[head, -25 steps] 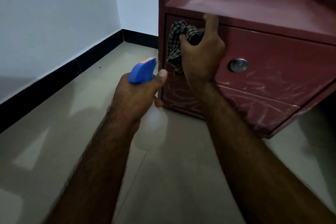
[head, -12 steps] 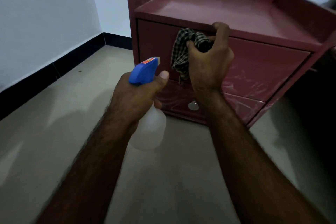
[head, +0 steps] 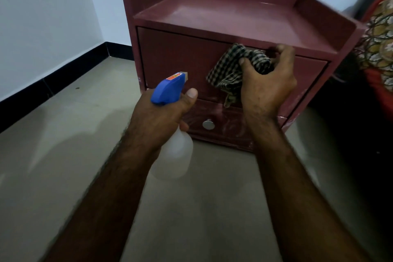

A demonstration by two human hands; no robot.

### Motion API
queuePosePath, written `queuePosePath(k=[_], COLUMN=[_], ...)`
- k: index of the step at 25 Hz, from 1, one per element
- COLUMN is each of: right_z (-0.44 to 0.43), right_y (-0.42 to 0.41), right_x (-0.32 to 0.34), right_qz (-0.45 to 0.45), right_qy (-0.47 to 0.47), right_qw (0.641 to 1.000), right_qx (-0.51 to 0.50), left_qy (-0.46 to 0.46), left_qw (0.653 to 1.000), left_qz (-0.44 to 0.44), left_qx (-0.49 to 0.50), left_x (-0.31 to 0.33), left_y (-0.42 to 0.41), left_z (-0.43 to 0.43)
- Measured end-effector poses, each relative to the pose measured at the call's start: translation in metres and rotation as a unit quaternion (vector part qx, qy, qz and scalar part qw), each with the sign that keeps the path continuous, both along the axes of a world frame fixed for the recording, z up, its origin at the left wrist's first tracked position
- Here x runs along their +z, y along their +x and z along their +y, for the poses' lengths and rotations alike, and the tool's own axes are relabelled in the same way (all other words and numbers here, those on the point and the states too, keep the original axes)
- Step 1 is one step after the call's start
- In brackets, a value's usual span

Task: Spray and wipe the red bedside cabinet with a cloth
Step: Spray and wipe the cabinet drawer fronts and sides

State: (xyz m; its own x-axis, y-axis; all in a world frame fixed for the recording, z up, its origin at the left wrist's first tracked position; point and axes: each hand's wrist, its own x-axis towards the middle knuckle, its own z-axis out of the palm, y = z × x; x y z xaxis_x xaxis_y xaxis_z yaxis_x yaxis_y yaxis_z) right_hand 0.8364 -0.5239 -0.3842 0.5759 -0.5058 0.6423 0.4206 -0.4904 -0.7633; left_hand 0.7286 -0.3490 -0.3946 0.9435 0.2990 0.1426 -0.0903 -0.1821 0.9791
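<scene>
Checked cloth (head: 229,70), clamped in the right hand (head: 268,89), presses the upper drawer (head: 180,55) of the red cabinet (head: 234,17); the left hand (head: 157,121) (further back) grips a spray bottle (head: 169,89) pointing at it.

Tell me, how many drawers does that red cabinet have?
2. The upper drawer is where the right hand holds the cloth; the lower drawer, with a round knob, sits just beneath. No others appear hidden.
</scene>
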Motion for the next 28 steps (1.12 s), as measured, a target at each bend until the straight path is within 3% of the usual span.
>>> queuePosePath(k=[8,15,21,25,28], right_z=[-0.062,-0.100,-0.107,-0.112,-0.108], right_y=[-0.007,-0.015,-0.024,-0.036,-0.033], right_x=[0.003,-0.002,-0.003,-0.004,-0.006], right_qz=[0.004,0.033,0.032,-0.031,-0.026], right_qy=[0.031,0.143,0.130,0.074,0.052], right_qw=[0.998,0.987,0.990,0.991,0.992], right_qx=[-0.060,-0.067,-0.050,-0.109,-0.115], left_qy=[0.010,-0.011,-0.018,-0.003,0.009], left_qw=[0.999,0.997,0.997,0.997,0.996], left_qz=[-0.004,-0.011,-0.010,-0.009,-0.012], left_qx=[-0.040,-0.074,-0.078,-0.079,-0.085], left_x=[0.001,0.004,0.006,0.008,0.009], left_y=[0.004,-0.004,-0.008,-0.008,-0.008], left_z=[-0.034,-0.060,-0.071,-0.076,-0.081])
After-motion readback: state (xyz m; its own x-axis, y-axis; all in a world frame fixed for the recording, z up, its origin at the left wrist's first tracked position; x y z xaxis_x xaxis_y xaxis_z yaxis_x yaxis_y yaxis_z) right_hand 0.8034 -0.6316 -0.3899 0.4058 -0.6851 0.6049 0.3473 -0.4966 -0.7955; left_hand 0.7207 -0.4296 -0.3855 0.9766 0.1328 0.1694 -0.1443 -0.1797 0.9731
